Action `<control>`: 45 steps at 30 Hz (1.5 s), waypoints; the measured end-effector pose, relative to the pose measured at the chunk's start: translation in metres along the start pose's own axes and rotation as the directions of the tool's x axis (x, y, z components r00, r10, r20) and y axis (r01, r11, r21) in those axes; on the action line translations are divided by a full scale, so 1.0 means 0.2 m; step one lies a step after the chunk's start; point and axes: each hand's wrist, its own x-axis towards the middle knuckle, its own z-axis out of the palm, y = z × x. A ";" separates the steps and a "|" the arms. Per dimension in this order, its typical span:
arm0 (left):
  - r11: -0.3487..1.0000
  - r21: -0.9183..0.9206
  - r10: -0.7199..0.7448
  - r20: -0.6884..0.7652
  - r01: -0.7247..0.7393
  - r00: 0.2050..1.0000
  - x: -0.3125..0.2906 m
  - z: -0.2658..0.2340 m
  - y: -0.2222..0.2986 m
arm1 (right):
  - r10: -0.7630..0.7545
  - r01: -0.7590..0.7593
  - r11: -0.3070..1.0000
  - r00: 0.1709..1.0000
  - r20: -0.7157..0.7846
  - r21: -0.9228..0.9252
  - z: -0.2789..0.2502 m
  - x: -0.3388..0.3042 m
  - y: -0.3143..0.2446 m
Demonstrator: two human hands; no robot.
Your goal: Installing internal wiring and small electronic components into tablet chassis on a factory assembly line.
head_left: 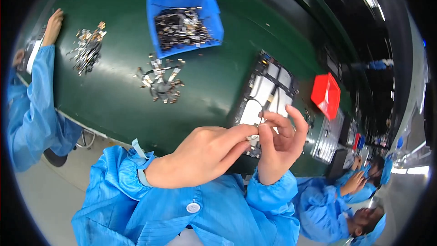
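Note:
A thin black cable [261, 105] curves up in a loop from between my hands. My left hand [200, 155] pinches it between thumb and index finger. My right hand [280, 148] closes thumb and index finger on the same cable, its other fingers curled loosely upward. Just beyond and beneath my hands lies an opened flat device [261, 86] with a black frame and silver-white panels; my fingers cover part of its near end. What sits at the cable's ends is hidden by my fingertips.
On the green table [200, 95] stand a blue bin [152, 27] full of small cables and a red tray [330, 93]. Nearer lies a loose cable pile [164, 82], with another pile [87, 50] farther left. Blue-sleeved co-workers sit left [41, 77] and right [318, 205].

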 end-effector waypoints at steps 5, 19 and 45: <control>0.999 0.028 0.017 0.189 -0.022 0.982 0.11 0.16 0.06 | -0.227 0.222 0.956 0.974 -0.007 -0.193 -0.29 -0.06 0.14; 1.000 0.027 -0.016 0.377 0.007 0.926 0.27 0.40 0.11 | -0.076 0.075 0.997 0.985 -0.157 -0.014 -0.57 -0.06 0.23; 0.979 0.082 0.165 0.204 -0.184 0.965 0.21 0.40 0.07 | -0.511 0.500 0.636 0.844 0.165 -0.588 -0.54 -0.07 0.11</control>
